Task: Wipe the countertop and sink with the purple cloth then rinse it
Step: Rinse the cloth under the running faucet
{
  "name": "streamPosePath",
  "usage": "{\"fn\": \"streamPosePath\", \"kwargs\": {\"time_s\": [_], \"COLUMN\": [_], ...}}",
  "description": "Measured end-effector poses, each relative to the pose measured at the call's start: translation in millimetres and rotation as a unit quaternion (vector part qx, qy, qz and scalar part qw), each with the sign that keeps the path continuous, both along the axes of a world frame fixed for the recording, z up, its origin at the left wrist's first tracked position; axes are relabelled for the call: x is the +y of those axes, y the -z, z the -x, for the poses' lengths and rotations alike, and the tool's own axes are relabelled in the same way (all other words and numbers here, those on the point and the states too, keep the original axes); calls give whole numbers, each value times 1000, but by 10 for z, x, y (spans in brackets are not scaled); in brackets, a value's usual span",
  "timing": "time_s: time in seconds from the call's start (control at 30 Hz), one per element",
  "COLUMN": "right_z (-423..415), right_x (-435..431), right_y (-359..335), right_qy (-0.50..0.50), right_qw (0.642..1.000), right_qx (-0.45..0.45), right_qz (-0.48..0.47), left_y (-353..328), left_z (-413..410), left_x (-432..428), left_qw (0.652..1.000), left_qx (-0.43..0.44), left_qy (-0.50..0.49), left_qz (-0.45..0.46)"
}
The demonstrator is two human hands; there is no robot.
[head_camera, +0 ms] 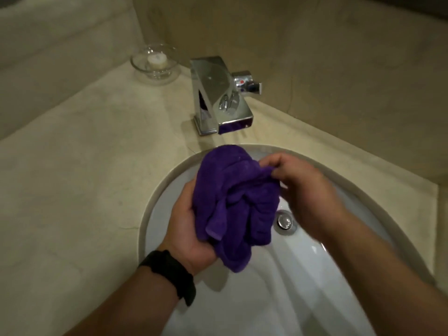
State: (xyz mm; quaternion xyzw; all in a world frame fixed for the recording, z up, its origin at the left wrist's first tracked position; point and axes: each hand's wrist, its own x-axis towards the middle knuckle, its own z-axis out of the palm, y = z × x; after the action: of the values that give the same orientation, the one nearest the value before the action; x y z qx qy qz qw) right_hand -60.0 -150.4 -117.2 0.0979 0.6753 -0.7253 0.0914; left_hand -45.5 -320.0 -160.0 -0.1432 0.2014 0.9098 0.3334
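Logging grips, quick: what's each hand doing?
Left hand: grips the purple cloth from below.
Right hand: pinches the cloth's upper edge.

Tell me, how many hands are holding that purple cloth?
2. The left hand, wearing a black wristband, grips the crumpled purple terry cloth from the lower left; the right hand pinches its upper right edge.

— What sort of room is this?

— A bathroom, I'd say. A white oval sink [278, 299] is set under a beige stone counter [84, 166], with a plug drain [285, 220] at its bottom.

— Could it be a kitchen?

— Less likely. The chrome tap [218, 98] is a small, blocky basin type, with red and blue marks on its handle [247, 83]. A candle [157, 59] sits in a glass dish [141, 69] in the corner, and the same beige stone runs up the walls [339, 57].
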Motion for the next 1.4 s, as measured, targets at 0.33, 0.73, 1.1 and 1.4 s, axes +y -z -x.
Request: {"fn": "streamPosePath", "kwargs": {"time_s": [0.33,0.73,1.1,1.4], "right_z": [944,755,769,890], "right_x": [-309,-293,-194,-139], "right_y": [-567,-501,-509,-528], "right_qy": [45,103,79,71], "right_qw": [937,910,853,843], "right_qx": [147,172,224,191], "right_qz": [-313,-363,-465,-497], "left_y": [-14,-126,-132,-79], "left_z": [-146,-209,-176,-138], "left_x": [-22,-3,-26,40], "left_qw": [925,854,848,847], "left_qx": [68,113,107,122], "left_qy": [-103,-164,-130,-123], "left_qz": [359,480,502,502]}}
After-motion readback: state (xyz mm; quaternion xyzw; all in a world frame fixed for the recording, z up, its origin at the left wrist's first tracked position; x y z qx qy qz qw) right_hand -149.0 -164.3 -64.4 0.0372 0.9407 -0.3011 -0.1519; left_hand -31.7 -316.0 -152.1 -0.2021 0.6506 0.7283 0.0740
